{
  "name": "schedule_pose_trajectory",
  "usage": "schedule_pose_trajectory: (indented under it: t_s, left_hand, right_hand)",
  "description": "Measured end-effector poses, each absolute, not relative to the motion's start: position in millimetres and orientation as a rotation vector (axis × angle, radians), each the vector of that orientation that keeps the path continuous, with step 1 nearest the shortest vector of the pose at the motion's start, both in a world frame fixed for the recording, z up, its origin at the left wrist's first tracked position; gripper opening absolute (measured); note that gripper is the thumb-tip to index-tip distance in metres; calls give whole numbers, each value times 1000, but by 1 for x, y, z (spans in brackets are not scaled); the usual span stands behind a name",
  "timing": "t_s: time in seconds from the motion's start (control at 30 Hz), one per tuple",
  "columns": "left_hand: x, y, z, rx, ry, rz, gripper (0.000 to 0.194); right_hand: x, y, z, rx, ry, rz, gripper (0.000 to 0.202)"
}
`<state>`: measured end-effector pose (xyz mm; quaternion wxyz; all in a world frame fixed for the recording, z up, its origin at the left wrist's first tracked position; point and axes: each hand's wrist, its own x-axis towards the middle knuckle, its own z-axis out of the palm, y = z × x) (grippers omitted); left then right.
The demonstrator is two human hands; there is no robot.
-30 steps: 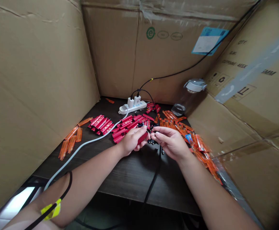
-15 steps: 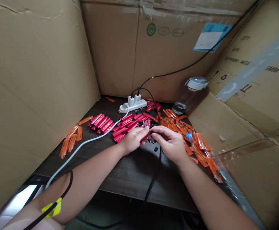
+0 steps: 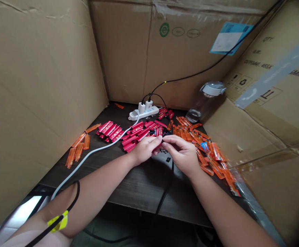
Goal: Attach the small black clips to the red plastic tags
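Observation:
My left hand [image 3: 146, 149] is closed around a red piece, mostly hidden by the fingers, over the middle of the dark table [image 3: 136, 181]. Thumb and forefinger of my right hand [image 3: 181, 152] pinch together at the end of that piece, on something small and dark that I cannot make out. Several red pieces [image 3: 132, 139] lie just beyond my left hand, with another red group [image 3: 110, 131] farther left. Many orange pieces [image 3: 215, 159] are spread to the right of my right hand. A small black part [image 3: 168, 159] rests on the table between my wrists.
A white power strip [image 3: 144, 112] with plugs stands at the back, its pale cable [image 3: 87, 154] running left. A black cable [image 3: 165, 195] crosses beneath my hands. At the back right is a clear bottle [image 3: 203, 101]. Cardboard walls [image 3: 123, 51] surround the table; orange pieces [image 3: 79, 151] lie left.
The camera view has shifted slightly. My fingertips have drawn a little closer together around the red piece, which now shows less.

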<state>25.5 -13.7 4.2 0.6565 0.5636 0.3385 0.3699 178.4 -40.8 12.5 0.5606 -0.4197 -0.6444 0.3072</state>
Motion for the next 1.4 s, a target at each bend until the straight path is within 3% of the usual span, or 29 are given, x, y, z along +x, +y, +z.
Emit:
schedule_pose_trajectory:
  t_s: [0.53, 0.93, 1.4]
  left_hand:
    - [25, -15, 9, 1147, 756, 843, 44]
    - [22, -12, 8, 888, 643, 716, 41]
    - [4, -3, 20, 863, 657, 784, 37]
  right_hand:
    - [167, -40, 2, -907, -1537, 734, 5]
    - [170, -40, 1, -872, -1369, 1087, 22]
    - [177, -31, 0, -1100, -1353, 994, 33]
